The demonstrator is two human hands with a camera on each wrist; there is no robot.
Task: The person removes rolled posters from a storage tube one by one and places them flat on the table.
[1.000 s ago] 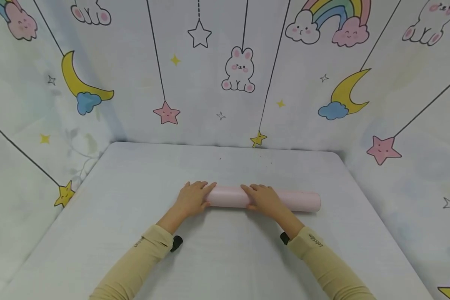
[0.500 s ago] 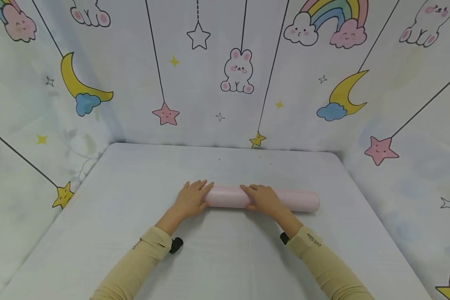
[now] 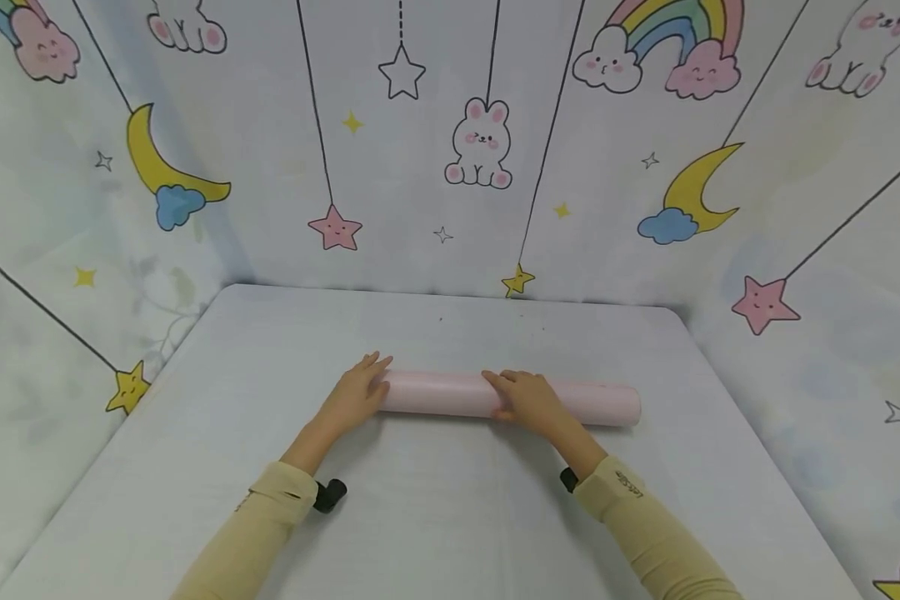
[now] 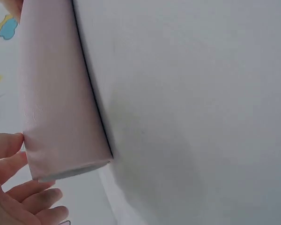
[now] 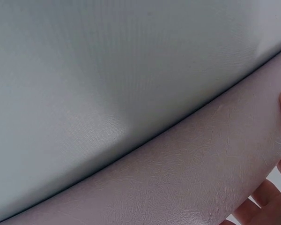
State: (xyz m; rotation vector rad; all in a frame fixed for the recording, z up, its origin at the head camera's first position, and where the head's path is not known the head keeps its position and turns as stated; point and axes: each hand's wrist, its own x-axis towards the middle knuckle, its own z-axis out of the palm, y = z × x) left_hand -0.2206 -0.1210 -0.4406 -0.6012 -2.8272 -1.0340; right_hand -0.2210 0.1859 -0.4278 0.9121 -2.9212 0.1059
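A pale pink cylindrical roll [image 3: 435, 394] with a finely creased surface lies on its side across the middle of a broad white bench [image 3: 420, 517], its length running left to right. The person's left hand [image 3: 352, 396] is at the roll's left end, fingers loosely extended and spread rather than wrapped round it; in the left wrist view one fingertip meets the side of the roll close to the rim, while the lower fingers reach past the greyish end face. The right hand [image 3: 528, 400] grips the roll right of its middle, thumb on the near side and fingers curved over to the far side, with a bare length of roll running on to the right. Both wrist views show a thin dark line along the roll's lower edge, next to the bench. Beige sleeves [image 3: 652, 533] with dark lettering cover the forearms, and a small black device [image 3: 332, 495] sits at the left cuff. Behind the bench stands a white wall covering [image 3: 412, 175] printed with a white rabbit [image 3: 480, 154], a pink smiling star [image 3: 335, 227], yellow crescent moons [image 3: 144, 150] with blue clouds, and a rainbow.
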